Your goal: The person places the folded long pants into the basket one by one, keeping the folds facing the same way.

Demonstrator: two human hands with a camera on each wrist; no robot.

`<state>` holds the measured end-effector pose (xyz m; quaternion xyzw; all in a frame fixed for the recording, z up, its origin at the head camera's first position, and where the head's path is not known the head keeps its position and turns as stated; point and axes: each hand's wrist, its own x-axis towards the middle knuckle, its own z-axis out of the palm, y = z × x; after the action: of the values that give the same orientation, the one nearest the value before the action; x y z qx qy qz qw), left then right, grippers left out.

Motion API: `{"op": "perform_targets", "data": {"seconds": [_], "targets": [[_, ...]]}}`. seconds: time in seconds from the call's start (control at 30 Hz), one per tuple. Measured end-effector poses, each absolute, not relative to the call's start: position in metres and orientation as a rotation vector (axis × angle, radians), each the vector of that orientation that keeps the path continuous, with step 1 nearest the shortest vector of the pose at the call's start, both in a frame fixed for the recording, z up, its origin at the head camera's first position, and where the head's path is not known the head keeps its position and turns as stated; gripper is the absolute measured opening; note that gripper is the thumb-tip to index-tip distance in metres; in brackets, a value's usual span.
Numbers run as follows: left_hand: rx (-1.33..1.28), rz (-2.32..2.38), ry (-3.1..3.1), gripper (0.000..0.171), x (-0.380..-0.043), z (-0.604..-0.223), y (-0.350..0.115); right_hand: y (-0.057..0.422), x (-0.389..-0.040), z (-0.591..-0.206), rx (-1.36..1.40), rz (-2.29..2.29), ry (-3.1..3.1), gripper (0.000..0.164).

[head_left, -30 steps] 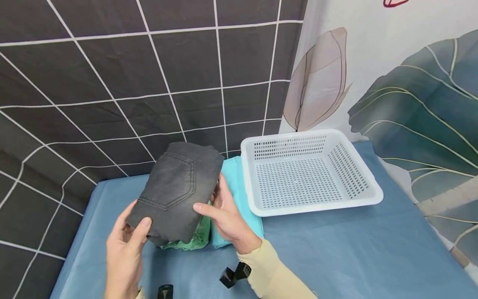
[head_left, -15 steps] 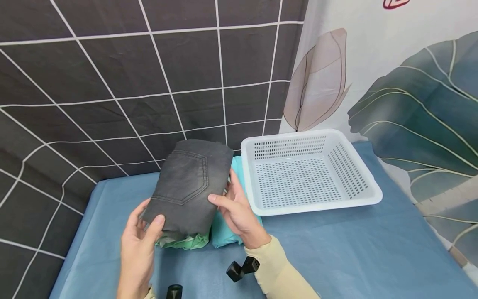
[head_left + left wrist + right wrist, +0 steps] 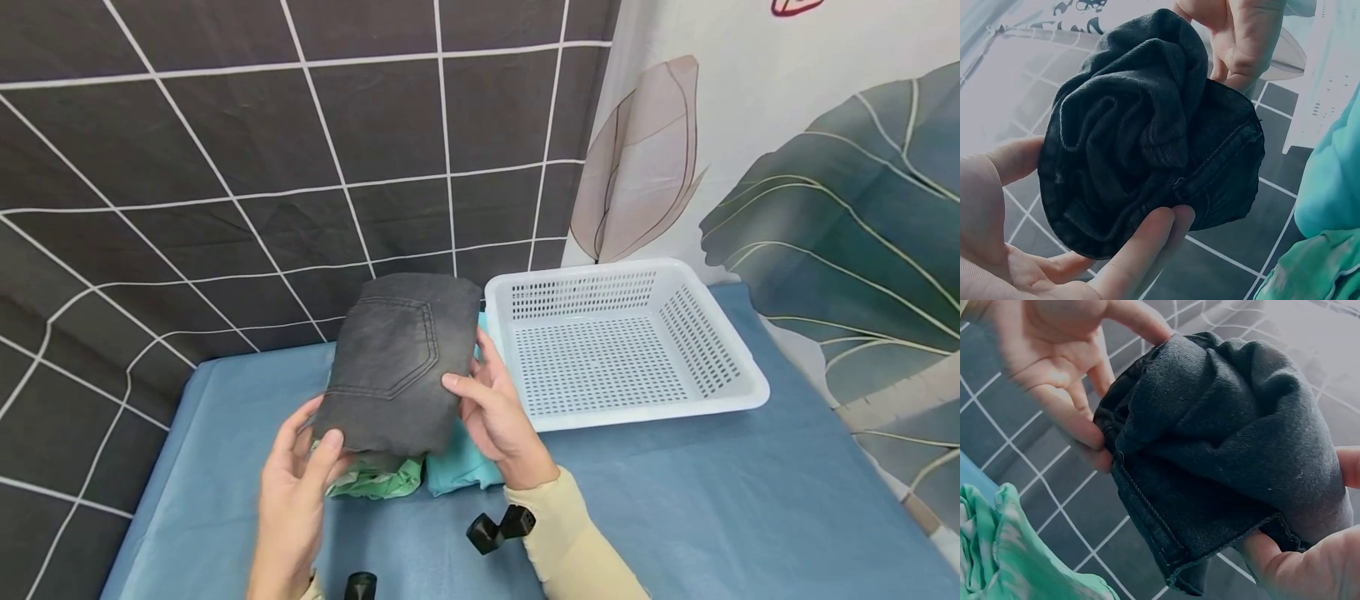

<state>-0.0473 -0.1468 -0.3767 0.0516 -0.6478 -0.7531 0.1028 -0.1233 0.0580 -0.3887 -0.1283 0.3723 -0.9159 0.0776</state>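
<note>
Both hands hold up a folded pair of dark grey jeans (image 3: 397,358), its stitched back pocket facing the head camera. My left hand (image 3: 300,475) pinches the lower left corner, thumb on top and fingers beneath. On the right edge, my right hand (image 3: 498,408) grips the jeans between thumb and fingers. In the left wrist view, the rolled layers of the jeans (image 3: 1122,137) show from below. Under them on the table lie a green patterned cloth (image 3: 378,481) and a turquoise folded cloth (image 3: 461,462), both partly hidden by the jeans.
A white perforated plastic basket (image 3: 637,417) stands right of the cloths, with nothing inside it. The blue covered table (image 3: 675,508) meets a dark grid-patterned backdrop (image 3: 225,150) behind and a leaf-printed curtain (image 3: 825,250) at right.
Both hands have carried the jeans to the right and slightly up in the head view. More of the turquoise cloth is covered now. The basket has stayed in place.
</note>
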Motion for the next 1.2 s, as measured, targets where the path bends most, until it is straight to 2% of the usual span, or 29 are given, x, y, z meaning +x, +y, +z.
{"op": "perform_targets", "data": {"seconds": [0.4,0.6,0.87,1.2], "targets": [[0.011,-2.198,-2.007,0.042,-0.048,-0.377,-0.134,0.076,-0.128,-0.390,-0.287,-2.759,1.112,0.068],[0.023,-2.182,-2.050,0.039,-0.050,-0.377,-0.128,0.087,-0.130,-0.389,-0.228,-2.764,1.165,0.070],[-0.058,-2.276,-2.004,0.042,-0.061,-0.379,-0.117,0.100,-0.135,-0.390,-0.209,-2.789,1.157,0.071],[-0.008,-2.273,-2.068,0.048,-0.069,-0.378,-0.101,0.114,-0.139,-0.391,-0.245,-2.788,1.251,0.071]]}}
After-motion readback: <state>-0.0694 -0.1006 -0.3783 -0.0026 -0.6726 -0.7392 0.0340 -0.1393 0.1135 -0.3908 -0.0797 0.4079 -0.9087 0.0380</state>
